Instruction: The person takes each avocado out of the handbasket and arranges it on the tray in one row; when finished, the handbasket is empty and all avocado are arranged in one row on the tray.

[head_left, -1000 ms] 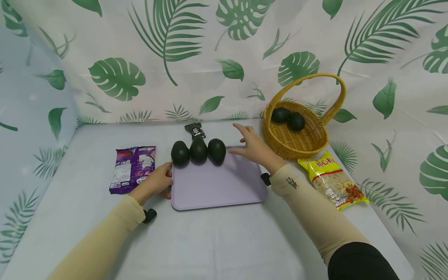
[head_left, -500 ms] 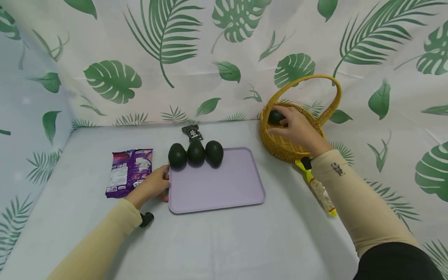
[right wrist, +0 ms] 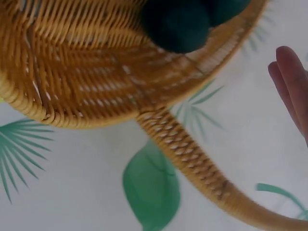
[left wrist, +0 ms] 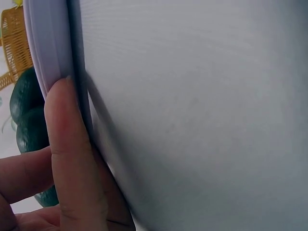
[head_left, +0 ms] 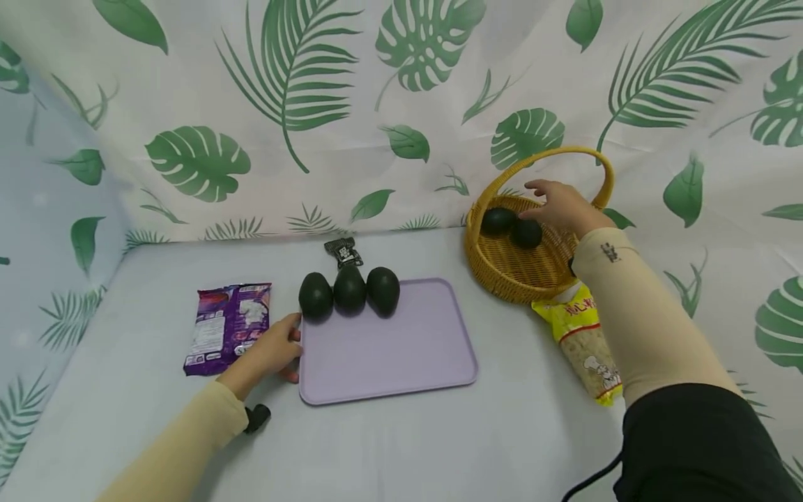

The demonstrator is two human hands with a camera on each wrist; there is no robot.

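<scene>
My left hand (head_left: 276, 347) rests at the left edge of a lilac tray (head_left: 389, 362), and in the left wrist view a straight finger (left wrist: 72, 154) lies along the tray's rim (left wrist: 50, 43). Three dark green avocados (head_left: 316, 296) stand in a row at the tray's back left. Over a yellow wicker basket (head_left: 495, 279) my right hand (head_left: 561, 206) hovers with fingers extended, under the arched handle. Two more avocados (head_left: 498, 221) lie inside the basket; the fingertips overlap the nearer avocado (head_left: 527, 234) in the head view. In the right wrist view the fingers (right wrist: 293, 82) hold nothing.
A purple packet (head_left: 228, 328) lies left of the tray. Behind the avocados is a small black packet (head_left: 343, 252). A yellow clear-fronted food bag (head_left: 583, 341) sits in front of the basket, partly covered by the right sleeve. A leaf-patterned cloth (head_left: 351, 104) backs the table.
My right hand has moved from beside the rightmost avocado on the tray to above the basket. The left hand stays at the tray's edge, and the head view has tilted slightly.
</scene>
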